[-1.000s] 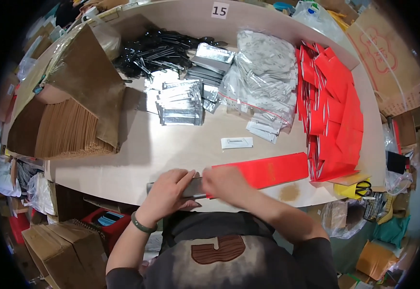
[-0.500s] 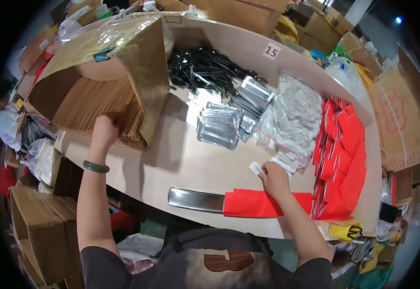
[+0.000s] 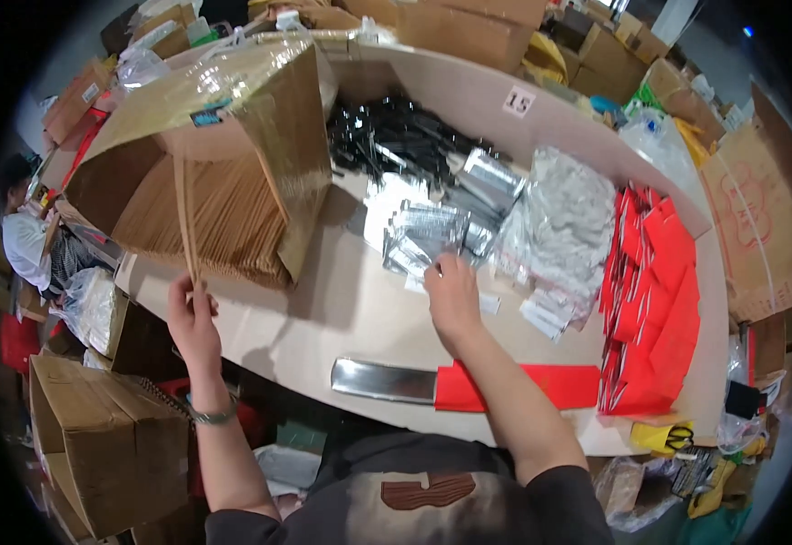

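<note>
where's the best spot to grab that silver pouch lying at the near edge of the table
Probably the left end of the silver pouch. It lies flat along the table edge, and its right end is tucked into the red envelope, so only the left end is free. Come from the person's side, sliding it slightly over the edge so the fingers can pinch top and bottom faces.

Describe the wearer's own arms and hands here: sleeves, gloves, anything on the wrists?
Both hands are bare, no gloves. The left hand has a thin dark band around its wrist, bracelet or watch I cannot tell. The right hand has nothing on wrist or fingers that shows. Both forearms are uncovered; a dark short-sleeved top with a brown chest patch starts near the elbows.
</note>
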`<state>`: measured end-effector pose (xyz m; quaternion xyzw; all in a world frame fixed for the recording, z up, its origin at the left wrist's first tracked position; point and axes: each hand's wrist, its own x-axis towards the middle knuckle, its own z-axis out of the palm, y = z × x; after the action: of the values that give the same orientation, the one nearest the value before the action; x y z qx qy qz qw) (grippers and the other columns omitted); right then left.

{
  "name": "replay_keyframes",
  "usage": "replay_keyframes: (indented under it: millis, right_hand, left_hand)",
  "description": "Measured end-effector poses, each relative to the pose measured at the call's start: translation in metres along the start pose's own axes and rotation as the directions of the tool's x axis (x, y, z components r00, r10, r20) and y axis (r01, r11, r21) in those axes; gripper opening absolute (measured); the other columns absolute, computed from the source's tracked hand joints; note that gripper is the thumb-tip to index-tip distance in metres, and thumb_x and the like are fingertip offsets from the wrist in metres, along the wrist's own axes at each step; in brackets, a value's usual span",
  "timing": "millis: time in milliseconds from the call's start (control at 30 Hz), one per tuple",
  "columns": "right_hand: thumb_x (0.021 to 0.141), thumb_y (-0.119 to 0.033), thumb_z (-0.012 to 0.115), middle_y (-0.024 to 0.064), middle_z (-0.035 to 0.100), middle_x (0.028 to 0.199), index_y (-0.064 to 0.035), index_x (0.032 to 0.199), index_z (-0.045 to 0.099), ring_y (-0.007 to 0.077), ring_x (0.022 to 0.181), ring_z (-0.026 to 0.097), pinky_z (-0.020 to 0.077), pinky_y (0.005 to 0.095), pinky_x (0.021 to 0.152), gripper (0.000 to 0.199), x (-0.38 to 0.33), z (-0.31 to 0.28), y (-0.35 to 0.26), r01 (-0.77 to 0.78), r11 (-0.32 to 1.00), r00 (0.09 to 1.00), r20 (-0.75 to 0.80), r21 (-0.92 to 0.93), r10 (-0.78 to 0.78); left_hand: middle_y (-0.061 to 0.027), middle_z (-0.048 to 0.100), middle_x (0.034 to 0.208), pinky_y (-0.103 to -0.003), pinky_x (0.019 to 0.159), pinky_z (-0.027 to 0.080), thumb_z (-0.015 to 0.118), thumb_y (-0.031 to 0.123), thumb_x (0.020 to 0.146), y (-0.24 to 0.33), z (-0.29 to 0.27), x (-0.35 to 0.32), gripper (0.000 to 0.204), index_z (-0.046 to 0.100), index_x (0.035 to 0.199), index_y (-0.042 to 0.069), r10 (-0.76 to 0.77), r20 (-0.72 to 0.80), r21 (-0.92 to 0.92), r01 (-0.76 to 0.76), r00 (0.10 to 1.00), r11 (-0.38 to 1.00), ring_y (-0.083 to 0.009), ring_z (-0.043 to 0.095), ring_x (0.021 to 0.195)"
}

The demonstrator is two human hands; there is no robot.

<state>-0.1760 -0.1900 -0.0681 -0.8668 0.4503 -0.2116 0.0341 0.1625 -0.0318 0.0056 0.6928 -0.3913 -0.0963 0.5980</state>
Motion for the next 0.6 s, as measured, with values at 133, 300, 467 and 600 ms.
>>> replay_keyframes:
  millis: [133,300,467,600]
  right_hand:
    - [0.083,-0.002,0.057,0.0138,0.057,0.093,-0.0016,0.09,0.058,0.0336,0.091,0.059,0.0485,0.0417,0.075,0.007,-0.01,-0.032,-0.023,-0.022,0.894,1.0,-0.008,0.447,0.029]
    - [0.079,-0.011,0.071,0.011,0.06,0.094,-0.0043,0.097,0.061,0.0311,0.091,0.058,0.047,0.0438,0.081,0.021,-0.082,-0.035,-0.067,-0.14,0.789,0.956,0.29,0.599,-0.05]
    - [0.076,-0.017,0.077,0.0135,0.061,0.111,-0.0054,0.095,0.062,0.0348,0.109,0.055,0.0434,0.0484,0.092,0.027,-0.11,-0.066,-0.059,0.181,0.906,0.978,0.024,0.382,-0.206]
    - [0.076,-0.018,0.077,0.0196,0.056,0.125,-0.0026,0.094,0.061,0.0393,0.115,0.053,0.0438,0.0486,0.096,0.029,-0.142,-0.085,-0.031,0.141,0.914,0.956,0.188,0.381,-0.226]
  left_hand:
    - [-0.0012,0.061,0.094,-0.019,0.067,0.044,0.057,0.009,0.1,-0.022,-0.011,-0.085,0.016,0.06,0.114,0.001,-0.11,-0.006,-0.187,0.107,0.994,0.977,-0.0056,0.052,0.075]
    - [0.0035,0.057,0.086,-0.02,0.067,0.037,0.059,0.01,0.099,-0.02,0.002,-0.123,0.015,0.066,0.104,-0.002,-0.137,0.356,-0.001,0.147,0.924,0.989,-0.0048,0.045,0.074]
    - [0.0005,0.06,0.081,-0.019,0.069,0.04,0.065,0.006,0.094,-0.005,0.007,-0.105,0.009,0.065,0.095,-0.003,-0.328,0.658,0.027,0.414,0.677,0.91,-0.0045,0.051,0.076]
    - [-0.0035,0.065,0.084,-0.024,0.067,0.048,0.07,0.004,0.089,-0.008,0.011,-0.112,0.009,0.064,0.092,-0.003,-0.265,0.709,0.159,0.218,0.653,0.963,-0.0071,0.058,0.071]
